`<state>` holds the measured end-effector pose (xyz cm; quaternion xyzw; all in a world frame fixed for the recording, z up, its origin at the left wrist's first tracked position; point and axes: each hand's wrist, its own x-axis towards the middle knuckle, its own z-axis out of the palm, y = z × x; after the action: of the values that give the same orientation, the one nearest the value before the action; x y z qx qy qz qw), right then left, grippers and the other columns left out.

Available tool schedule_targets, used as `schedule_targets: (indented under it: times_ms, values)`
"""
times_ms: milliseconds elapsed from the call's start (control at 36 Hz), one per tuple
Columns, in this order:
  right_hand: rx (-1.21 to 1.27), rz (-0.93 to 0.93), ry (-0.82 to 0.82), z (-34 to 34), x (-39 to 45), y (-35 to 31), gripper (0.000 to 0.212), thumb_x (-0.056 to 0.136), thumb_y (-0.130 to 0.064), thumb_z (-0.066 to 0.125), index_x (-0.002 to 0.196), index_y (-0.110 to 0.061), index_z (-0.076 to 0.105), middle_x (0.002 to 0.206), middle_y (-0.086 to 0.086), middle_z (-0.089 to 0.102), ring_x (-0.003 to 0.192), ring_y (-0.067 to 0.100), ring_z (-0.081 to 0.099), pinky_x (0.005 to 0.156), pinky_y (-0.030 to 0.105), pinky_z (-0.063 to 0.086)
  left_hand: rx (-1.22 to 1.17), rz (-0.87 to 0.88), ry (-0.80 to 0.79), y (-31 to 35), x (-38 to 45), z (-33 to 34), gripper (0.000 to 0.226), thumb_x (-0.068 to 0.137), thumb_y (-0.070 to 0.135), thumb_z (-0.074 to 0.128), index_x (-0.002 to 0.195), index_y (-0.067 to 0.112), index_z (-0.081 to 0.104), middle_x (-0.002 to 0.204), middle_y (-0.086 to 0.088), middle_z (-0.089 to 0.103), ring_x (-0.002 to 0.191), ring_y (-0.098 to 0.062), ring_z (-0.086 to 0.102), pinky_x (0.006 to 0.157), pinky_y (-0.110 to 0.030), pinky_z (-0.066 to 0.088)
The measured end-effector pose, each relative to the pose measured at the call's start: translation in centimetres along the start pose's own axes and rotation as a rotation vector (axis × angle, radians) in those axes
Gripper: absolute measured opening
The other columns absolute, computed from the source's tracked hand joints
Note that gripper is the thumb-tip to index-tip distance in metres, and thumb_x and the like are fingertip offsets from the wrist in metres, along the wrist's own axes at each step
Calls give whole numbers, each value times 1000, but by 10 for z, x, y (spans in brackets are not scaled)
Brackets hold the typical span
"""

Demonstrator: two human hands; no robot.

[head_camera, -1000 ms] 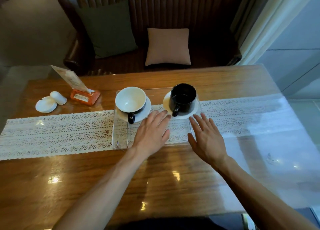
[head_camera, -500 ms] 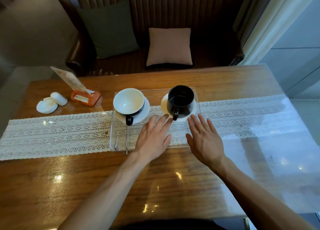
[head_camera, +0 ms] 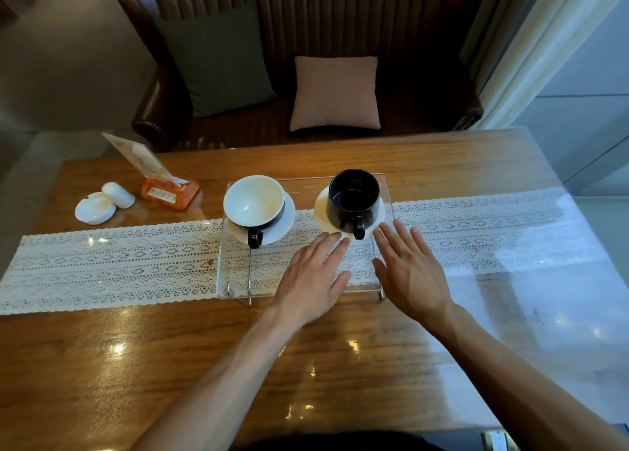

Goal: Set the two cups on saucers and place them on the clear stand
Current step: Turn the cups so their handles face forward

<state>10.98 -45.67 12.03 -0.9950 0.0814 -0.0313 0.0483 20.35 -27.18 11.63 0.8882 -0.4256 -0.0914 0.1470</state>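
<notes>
A clear stand (head_camera: pixel 238 280) rests on the lace runner at the table's middle. On its far left a cup with a white inside and a black handle (head_camera: pixel 253 201) sits on a white saucer (head_camera: pixel 284 222). A black cup (head_camera: pixel 354 198) stands on a second white saucer (head_camera: pixel 321 212) at the far right of the stand. My left hand (head_camera: pixel 315 277) lies flat, fingers apart, fingertips at the near edge of that saucer. My right hand (head_camera: pixel 410 273) is flat and empty just right of the black cup's handle.
A white lace runner (head_camera: pixel 119 263) crosses the wooden table (head_camera: pixel 170 365). At the far left are a white ashtray (head_camera: pixel 95 209) and an orange card holder (head_camera: pixel 170 192). A leather bench with a pink cushion (head_camera: pixel 335 93) and a green cushion stands behind the table.
Both hands have edged forward toward the black cup's saucer. The cups and saucers have stayed in place on the stand.
</notes>
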Motion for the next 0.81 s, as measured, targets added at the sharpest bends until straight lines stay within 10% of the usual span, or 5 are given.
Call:
schedule_targets:
  times_ms: [806]
  values:
    - [-28, 55, -39, 0, -3, 0, 51, 101, -33, 38, 147, -11, 42, 152, 10, 46, 146, 33, 33, 121, 50, 23, 107, -59, -21, -3, 5, -4, 65, 99, 50, 31, 155, 22, 14, 165, 1, 5, 151, -16, 7, 121, -38, 8]
